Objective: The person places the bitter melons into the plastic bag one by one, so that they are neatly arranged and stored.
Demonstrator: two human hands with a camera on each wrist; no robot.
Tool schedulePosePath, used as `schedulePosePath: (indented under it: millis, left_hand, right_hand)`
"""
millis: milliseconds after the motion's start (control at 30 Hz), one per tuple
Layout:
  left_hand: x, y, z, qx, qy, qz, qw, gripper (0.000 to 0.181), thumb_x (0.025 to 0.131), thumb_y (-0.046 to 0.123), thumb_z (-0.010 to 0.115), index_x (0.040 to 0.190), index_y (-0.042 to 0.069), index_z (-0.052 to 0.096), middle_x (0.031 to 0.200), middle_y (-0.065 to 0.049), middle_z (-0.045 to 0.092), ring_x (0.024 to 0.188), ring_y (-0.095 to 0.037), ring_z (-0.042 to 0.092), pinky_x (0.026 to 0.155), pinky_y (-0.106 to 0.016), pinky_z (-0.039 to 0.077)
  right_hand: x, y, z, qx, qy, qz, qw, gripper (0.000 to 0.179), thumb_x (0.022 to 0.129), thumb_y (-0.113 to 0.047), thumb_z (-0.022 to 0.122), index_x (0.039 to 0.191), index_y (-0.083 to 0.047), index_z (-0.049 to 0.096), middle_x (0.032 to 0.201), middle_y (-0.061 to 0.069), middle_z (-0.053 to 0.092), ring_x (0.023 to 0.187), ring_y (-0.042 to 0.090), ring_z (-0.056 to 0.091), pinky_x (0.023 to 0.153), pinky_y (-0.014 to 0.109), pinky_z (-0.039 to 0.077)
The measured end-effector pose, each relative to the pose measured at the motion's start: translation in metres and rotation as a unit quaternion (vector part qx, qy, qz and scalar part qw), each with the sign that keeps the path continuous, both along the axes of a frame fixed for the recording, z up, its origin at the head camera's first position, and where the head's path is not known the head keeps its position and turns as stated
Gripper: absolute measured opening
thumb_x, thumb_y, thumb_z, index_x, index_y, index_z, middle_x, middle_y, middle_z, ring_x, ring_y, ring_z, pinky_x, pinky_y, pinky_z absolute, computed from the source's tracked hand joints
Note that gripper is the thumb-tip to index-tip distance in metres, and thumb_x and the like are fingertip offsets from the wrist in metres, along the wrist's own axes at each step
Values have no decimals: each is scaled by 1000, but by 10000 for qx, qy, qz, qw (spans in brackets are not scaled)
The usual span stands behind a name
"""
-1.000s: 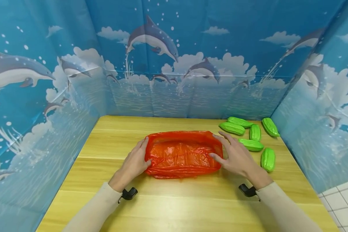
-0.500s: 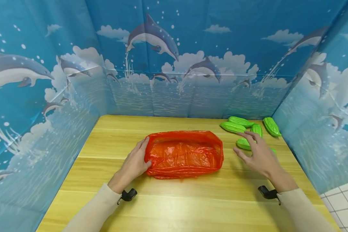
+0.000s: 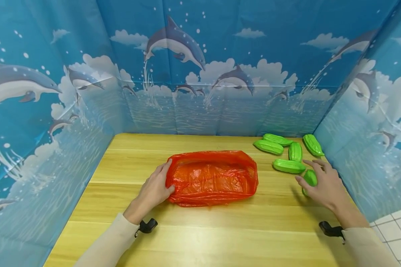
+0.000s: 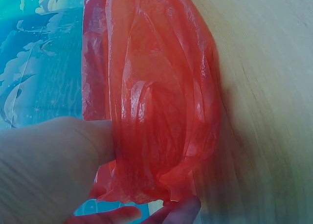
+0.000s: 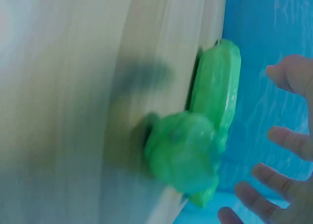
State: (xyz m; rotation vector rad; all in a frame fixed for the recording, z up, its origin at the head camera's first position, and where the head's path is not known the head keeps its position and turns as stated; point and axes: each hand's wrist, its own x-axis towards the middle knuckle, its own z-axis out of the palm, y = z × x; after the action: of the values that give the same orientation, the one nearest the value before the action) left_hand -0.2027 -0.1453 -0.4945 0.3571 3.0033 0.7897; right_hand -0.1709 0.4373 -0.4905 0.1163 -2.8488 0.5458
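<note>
A red plastic bag (image 3: 207, 198) lies on the wooden table with its mouth spread wide and facing up. My left hand (image 3: 152, 189) grips its left rim, the thumb on the near side. In the left wrist view the red film (image 4: 156, 116) fills the middle, with fingertips (image 4: 188, 209) at its gathered edge. Over at the right, my right hand (image 3: 327, 187) hovers with spread fingers above a ridged green gourd (image 3: 310, 178), partly covering it in the head view. The right wrist view shows that gourd (image 5: 181, 153) apart from the fingers.
Several more green gourds lie towards the back right, one crosswise (image 3: 289, 166) close by the right hand and one (image 3: 313, 145) near the right edge. A blue dolphin-print curtain (image 3: 200, 111) encloses the table (image 3: 200, 237) at the back and sides.
My right hand has left the bag's right rim and moved right, to above the nearest gourd. The left hand stays on the bag's left rim.
</note>
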Motion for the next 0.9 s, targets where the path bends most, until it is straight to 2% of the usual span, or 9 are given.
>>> schedulePosePath:
  millis: [167, 300, 367, 467, 567, 600, 767, 900]
  left_hand:
    - [0, -1, 0, -85, -32, 13, 10000, 106, 100, 18, 92, 186, 12, 31, 176, -30, 53, 94, -40, 80, 87, -56, 73]
    - [0, 0, 1, -103, -82, 15, 9999, 106, 100, 19, 92, 186, 13, 31, 170, -31, 59, 79, -30, 74, 78, -50, 72]
    - [-1, 0, 1, -107, -107, 29, 9999, 106, 100, 20, 92, 186, 14, 31, 168, -31, 62, 76, -28, 72, 73, -47, 70]
    - [0, 0, 1, -104, -96, 48, 9999, 106, 100, 20, 92, 186, 14, 31, 166, -30, 63, 86, -33, 76, 75, -47, 71]
    - [0, 0, 1, -70, -46, 26, 10000, 106, 100, 20, 92, 186, 13, 31, 165, -31, 64, 105, -42, 80, 86, -54, 73]
    - [-1, 0, 1, -55, -31, 16, 10000, 106, 100, 20, 92, 186, 13, 30, 165, -31, 65, 109, -43, 80, 89, -56, 73]
    - [0, 0, 0, 0, -21, -23, 10000, 107, 100, 19, 91, 186, 11, 29, 163, -32, 66, 104, -40, 80, 89, -54, 73]
    - [1, -1, 0, 9, -20, -43, 10000, 107, 101, 18, 91, 186, 10, 28, 162, -31, 67, 117, -45, 79, 96, -56, 73]
  right_hand:
    - [5, 17, -6, -265, -558, -237, 9978, 81, 116, -48, 71, 172, 4, 46, 168, 55, 33, 145, 81, 33, 97, 94, 37]
    - [7, 26, -11, -431, -794, -272, 9955, 85, 116, -47, 70, 173, 8, 41, 164, 59, 32, 138, 77, 43, 94, 90, 43]
    - [7, 30, -13, -453, -912, -282, 9944, 87, 116, -48, 69, 174, 10, 39, 163, 60, 33, 134, 75, 47, 93, 89, 46]
    - [5, 34, -13, -479, -1160, -311, 9916, 92, 116, -52, 68, 176, 10, 36, 164, 59, 35, 141, 78, 43, 98, 90, 46]
    - [3, 37, -13, -512, -1379, -325, 9886, 95, 117, -54, 66, 176, 12, 32, 166, 56, 37, 146, 79, 40, 103, 90, 46]
    - [3, 38, -13, -529, -1423, -338, 9878, 95, 117, -54, 66, 176, 12, 32, 167, 55, 38, 146, 79, 43, 104, 89, 48]
    - [2, 40, -16, -639, -1487, -336, 9862, 95, 118, -51, 68, 175, 16, 31, 168, 54, 39, 136, 77, 59, 100, 82, 59]
    - [1, 40, -18, -742, -1384, -377, 9869, 94, 116, -48, 71, 174, 16, 33, 166, 54, 42, 134, 76, 62, 97, 79, 62]
